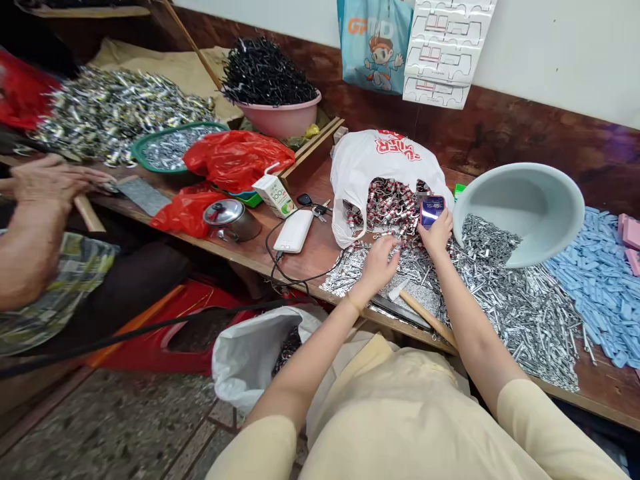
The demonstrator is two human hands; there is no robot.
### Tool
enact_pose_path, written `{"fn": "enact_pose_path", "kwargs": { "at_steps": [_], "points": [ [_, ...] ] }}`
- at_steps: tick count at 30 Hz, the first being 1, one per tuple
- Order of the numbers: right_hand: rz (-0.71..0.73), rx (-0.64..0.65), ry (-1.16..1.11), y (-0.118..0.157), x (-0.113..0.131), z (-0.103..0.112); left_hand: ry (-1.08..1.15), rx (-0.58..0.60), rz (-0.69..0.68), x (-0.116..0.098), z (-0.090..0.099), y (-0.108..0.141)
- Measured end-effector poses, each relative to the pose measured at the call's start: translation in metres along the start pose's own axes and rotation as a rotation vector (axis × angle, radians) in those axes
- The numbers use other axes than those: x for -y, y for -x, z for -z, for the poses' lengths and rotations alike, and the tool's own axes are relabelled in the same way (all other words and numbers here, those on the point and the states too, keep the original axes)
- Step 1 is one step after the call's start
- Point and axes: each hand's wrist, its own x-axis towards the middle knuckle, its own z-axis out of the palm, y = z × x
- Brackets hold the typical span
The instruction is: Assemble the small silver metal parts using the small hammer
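Observation:
My right hand holds a small phone upright, its lit screen showing the time. To its left, my left hand rests by the pile of small metal parts, fingers curled together near the red and silver pieces; whether it pinches one is hidden. Those pieces spill from the mouth of a white plastic bag. Below my hands a hammer with a wooden handle lies across the table's front edge. Loose silver metal parts spread around and to the right.
A grey basin tilts over metal parts at right, beside blue pieces. Leftward are a white power bank with cables, a drink carton, a metal cup and red bags. Another person's hands work at far left.

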Motion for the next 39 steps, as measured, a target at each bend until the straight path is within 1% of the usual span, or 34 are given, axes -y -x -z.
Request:
{"fn": "enact_pose_path", "kwargs": {
  "at_steps": [2, 3, 4, 5, 6, 7, 9, 10, 13, 15, 16, 18, 21, 23, 25, 27, 31, 33, 35, 37, 39],
  "points": [
    [0.010, 0.025, 0.005, 0.001, 0.004, 0.003, -0.071, -0.056, 0.152, 0.013, -0.016, -0.044],
    [0.026, 0.038, 0.008, 0.003, 0.005, 0.006, -0.116, -0.073, 0.233, 0.021, -0.024, -0.061],
    [0.058, 0.048, 0.012, 0.006, 0.005, 0.010, -0.155, -0.074, 0.311, 0.029, -0.030, -0.075],
    [0.111, 0.058, 0.019, 0.010, 0.003, 0.017, -0.184, -0.071, 0.359, 0.036, -0.034, -0.085],
    [0.180, 0.071, 0.027, 0.016, -0.001, 0.025, -0.206, -0.067, 0.374, 0.044, -0.038, -0.091],
    [0.258, 0.084, 0.038, 0.022, -0.008, 0.036, -0.221, -0.062, 0.375, 0.051, -0.039, -0.094],
    [0.402, 0.131, 0.049, 0.038, -0.030, 0.062, -0.231, -0.058, 0.349, 0.064, -0.039, -0.094],
    [0.416, 0.164, 0.064, 0.046, -0.045, 0.076, -0.227, -0.057, 0.338, 0.070, -0.037, -0.092],
    [0.288, 0.301, 0.227, 0.065, -0.091, 0.112, -0.190, -0.052, 0.320, 0.082, -0.033, -0.087],
    [0.246, 0.365, 0.322, 0.073, -0.115, 0.125, -0.168, -0.065, 0.320, 0.085, -0.033, -0.085],
    [0.238, 0.376, 0.344, 0.075, -0.122, 0.127, -0.165, -0.073, 0.322, 0.084, -0.035, -0.084],
    [0.224, 0.364, 0.355, 0.078, -0.128, 0.125, -0.177, -0.074, 0.317, 0.080, -0.041, -0.084],
    [0.187, 0.327, 0.370, 0.078, -0.125, 0.117, -0.176, -0.047, 0.299, 0.070, -0.051, -0.083],
    [0.175, 0.318, 0.378, 0.077, -0.123, 0.113, -0.143, -0.067, 0.337, 0.065, -0.057, -0.083],
    [0.173, 0.318, 0.369, 0.076, -0.123, 0.113, -0.141, -0.075, 0.389, 0.064, -0.061, -0.081],
    [0.165, 0.318, 0.359, 0.077, -0.125, 0.113, -0.191, -0.023, 0.395, 0.067, -0.061, -0.078],
    [0.155, 0.341, 0.313, 0.077, -0.131, 0.115, -0.244, 0.151, 0.294, 0.078, -0.051, -0.069],
    [0.153, 0.341, 0.273, 0.078, -0.132, 0.116, -0.234, 0.197, 0.274, 0.081, -0.042, -0.066],
    [0.155, 0.313, 0.215, 0.081, -0.131, 0.117, -0.213, 0.194, 0.294, 0.082, -0.033, -0.065],
    [0.153, 0.276, 0.132, 0.084, -0.131, 0.118, -0.178, 0.142, 0.341, 0.080, -0.026, -0.064],
    [0.119, 0.250, 0.050, 0.086, -0.131, 0.120, -0.154, 0.079, 0.381, 0.079, -0.022, -0.063]
  ]
}}
